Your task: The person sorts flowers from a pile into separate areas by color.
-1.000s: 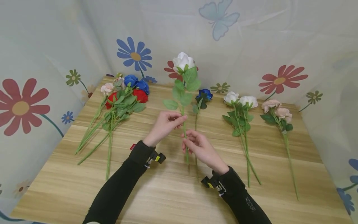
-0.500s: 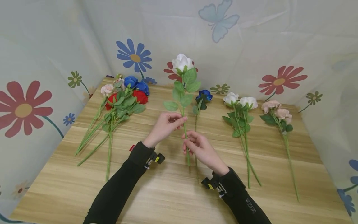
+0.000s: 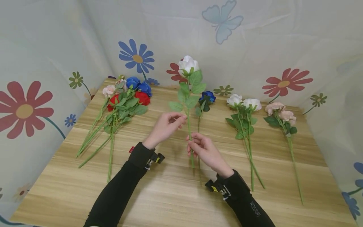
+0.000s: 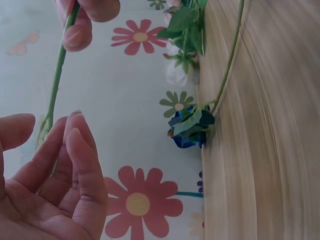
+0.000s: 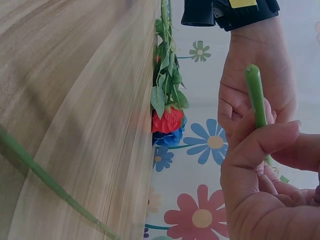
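Note:
Upright over the table stands a white rose (image 3: 188, 65) with a green leafy stem. My right hand (image 3: 205, 149) pinches its lower stem between thumb and fingers; in the right wrist view the cut end of the stem (image 5: 255, 92) sticks out past them. Higher up, my left hand (image 3: 167, 127) is beside the stem. Its thumb and fingers are parted in the left wrist view, the stem (image 4: 59, 65) running behind the fingers; whether they touch it is unclear. A blue rose (image 3: 208, 96) lies on the table behind the right hand.
On the wooden table (image 3: 170, 195), a pile of red, blue and pink roses (image 3: 124, 101) lies at left. White roses (image 3: 251, 104) and pink roses (image 3: 287, 116) lie at right. A flower-printed curtain (image 3: 249, 41) surrounds the table's back and sides.
My left thumb and fingers have come off the stem and the hand has drawn slightly left. The white rose has tipped a little to the right, still in my right hand.

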A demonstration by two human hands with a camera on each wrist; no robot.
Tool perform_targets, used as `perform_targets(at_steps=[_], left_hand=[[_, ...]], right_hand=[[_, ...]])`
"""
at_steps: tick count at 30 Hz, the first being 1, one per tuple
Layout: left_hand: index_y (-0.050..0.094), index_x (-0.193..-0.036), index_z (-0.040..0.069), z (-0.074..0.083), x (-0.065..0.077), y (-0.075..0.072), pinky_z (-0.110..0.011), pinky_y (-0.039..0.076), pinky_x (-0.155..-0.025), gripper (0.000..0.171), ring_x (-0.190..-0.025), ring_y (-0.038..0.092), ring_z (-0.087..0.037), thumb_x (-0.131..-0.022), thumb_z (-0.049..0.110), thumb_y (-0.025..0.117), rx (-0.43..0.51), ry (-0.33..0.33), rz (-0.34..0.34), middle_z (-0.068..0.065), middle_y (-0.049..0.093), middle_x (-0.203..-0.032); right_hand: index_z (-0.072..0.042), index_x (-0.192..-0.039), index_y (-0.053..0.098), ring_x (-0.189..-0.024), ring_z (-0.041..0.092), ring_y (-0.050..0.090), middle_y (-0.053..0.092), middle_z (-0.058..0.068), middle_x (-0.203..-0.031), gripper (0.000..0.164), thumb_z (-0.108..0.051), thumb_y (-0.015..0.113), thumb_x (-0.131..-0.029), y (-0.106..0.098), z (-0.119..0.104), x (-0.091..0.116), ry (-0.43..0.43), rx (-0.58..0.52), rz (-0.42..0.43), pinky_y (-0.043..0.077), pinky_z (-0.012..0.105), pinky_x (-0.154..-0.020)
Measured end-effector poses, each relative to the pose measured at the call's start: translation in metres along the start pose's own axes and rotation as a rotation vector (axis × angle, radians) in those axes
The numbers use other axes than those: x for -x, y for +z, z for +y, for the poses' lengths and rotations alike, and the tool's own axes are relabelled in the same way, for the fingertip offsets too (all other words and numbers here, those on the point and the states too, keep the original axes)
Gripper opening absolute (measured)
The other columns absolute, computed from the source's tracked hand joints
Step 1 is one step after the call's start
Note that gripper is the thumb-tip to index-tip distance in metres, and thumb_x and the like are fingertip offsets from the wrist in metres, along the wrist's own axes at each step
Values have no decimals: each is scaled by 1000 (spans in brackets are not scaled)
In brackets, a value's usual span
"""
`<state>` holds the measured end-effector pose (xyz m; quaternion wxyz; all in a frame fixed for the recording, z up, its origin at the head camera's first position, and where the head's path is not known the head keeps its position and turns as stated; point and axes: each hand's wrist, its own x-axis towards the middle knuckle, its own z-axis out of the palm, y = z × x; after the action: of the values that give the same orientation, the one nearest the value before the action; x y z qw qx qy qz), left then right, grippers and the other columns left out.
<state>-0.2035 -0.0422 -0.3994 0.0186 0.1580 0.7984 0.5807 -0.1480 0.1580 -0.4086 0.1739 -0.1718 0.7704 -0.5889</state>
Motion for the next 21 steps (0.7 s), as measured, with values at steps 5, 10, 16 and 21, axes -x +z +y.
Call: perform_targets(at_steps=[5, 10, 16, 21], left_hand=[[71, -123, 6, 0, 1, -4, -34, 58, -78, 36, -94, 71, -28, -104, 33, 56, -71, 8, 6, -16, 74, -114], [72, -122, 7, 4, 2, -3, -38, 59, -84, 34, -96, 72, -24, -104, 32, 57, -182, 42, 20, -11, 75, -113], [73, -119, 7, 4, 3, 0, -37, 59, -86, 31, -94, 72, -21, -104, 30, 58, -281, 70, 33, -8, 76, -110], [72, -122, 8, 3, 3, 0, -37, 58, -90, 31, -101, 71, -22, -104, 29, 57, -362, 92, 28, -9, 75, -114]], right_hand=[[8, -127, 52, -74, 13, 64, 64, 23, -90, 28, -10, 44, -107, -3, 0, 1, 2, 6, 12, 51, 29, -62], [10, -126, 52, -74, 13, 64, 64, 20, -88, 28, -8, 44, -107, -7, 2, 4, 9, 5, 35, 51, 27, -61], [12, -125, 51, -74, 12, 65, 65, 15, -86, 28, -7, 44, -107, -19, 8, 12, 17, 29, 61, 51, 26, -62], [13, -126, 50, -74, 13, 65, 65, 18, -87, 28, -7, 45, -106, -34, 13, 21, 31, 46, 94, 52, 26, -61]])
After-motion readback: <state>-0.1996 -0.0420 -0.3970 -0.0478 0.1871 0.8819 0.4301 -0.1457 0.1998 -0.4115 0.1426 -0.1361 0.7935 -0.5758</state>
